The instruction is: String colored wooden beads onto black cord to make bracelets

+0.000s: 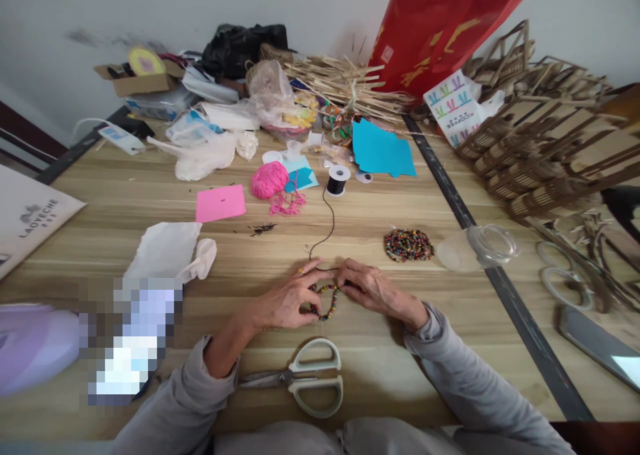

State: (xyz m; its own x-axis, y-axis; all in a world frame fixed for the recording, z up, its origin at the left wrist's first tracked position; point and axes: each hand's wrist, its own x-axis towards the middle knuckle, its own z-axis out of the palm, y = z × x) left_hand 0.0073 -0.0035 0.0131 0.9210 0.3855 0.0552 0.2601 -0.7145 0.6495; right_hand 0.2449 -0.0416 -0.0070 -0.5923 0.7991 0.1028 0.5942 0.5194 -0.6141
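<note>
A loop of small multicoloured beads (334, 302) lies on the table between my two hands. My left hand (287, 298) pinches the loop's left side with thumb and fingers. At the loop's upper right, the fingers of my right hand (363, 283) press together on the black cord (329, 216). That cord runs from a white spool of black cord (339, 180) down to my hands. Just below the loop lie scissors with white handles (315, 378), blades pointing left. A heap of beaded strands (409, 245) rests to the right of my hands.
Left of my arm are a blurred-out phone (137, 342) and white paper (163, 252). Beyond my hands sit short black pieces (263, 229), a pink card (221, 203), pink yarn (270, 179) and blue sheets (383, 148). Woven baskets (520, 148) crowd the right; plastic bags (200, 152) lie back left.
</note>
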